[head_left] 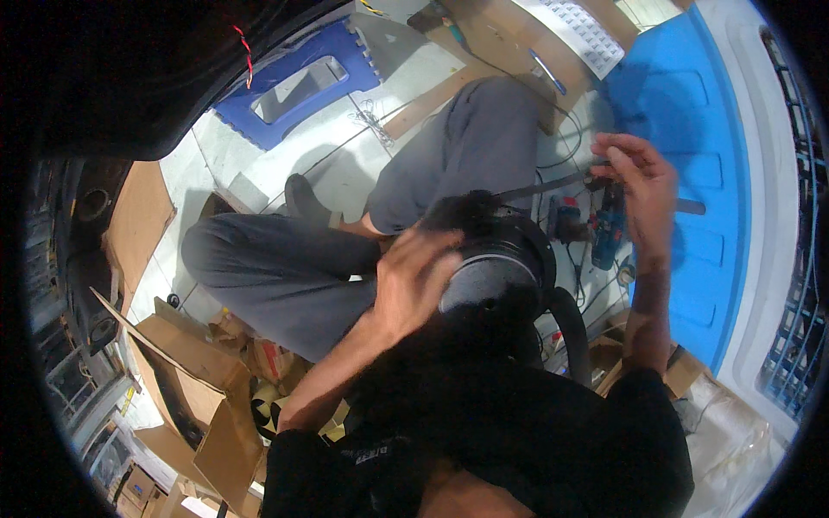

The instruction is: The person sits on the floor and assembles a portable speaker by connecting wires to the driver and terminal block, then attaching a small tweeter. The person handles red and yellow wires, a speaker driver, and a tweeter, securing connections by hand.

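A round black part (492, 281) with a grey domed middle and a dark rim lies in my lap. My left hand (413, 281) is at its left side, its fingers smeared by motion, so I cannot see whether they grip anything. My right hand (641, 177) is raised to the right, thumb and fingers pinched on the end of a thin black strip (548, 184). The strip runs left from those fingers to a dark, blurred mass (462, 211) at the top of the round part.
A teal and black power drill (608, 229) stands below my right hand, beside a blue plastic panel (691, 198). Ahead lie a blue folding stool (298, 82), a pen (547, 72) and a white printed sheet (574, 34). Open cardboard boxes (203, 388) stand at left.
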The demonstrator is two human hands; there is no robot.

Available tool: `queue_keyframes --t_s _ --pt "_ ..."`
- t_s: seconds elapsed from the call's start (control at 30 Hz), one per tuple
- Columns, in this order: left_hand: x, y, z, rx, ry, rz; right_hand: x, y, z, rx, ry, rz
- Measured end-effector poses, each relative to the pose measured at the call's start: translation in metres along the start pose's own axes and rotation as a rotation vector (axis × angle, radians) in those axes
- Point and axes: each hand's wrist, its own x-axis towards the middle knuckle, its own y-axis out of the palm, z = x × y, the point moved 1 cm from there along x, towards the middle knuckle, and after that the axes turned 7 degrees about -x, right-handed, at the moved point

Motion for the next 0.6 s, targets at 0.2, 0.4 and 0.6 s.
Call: queue_keyframes --t_s 0.2,0.4,0.6 --pt "0.021 0.02 0.031 0.209 -0.155 -0.04 0.001 -0.044 -0.009 0.295 0.101 -0.116" --pt "0.024 0.027 0.032 0.179 -0.163 -0.041 0.001 -0.107 -0.019 0.506 0.077 -0.209" --pt "0.027 0.026 0.033 0.194 -0.15 -0.02 -0.007 -0.108 -0.002 0.216 0.041 -0.302"
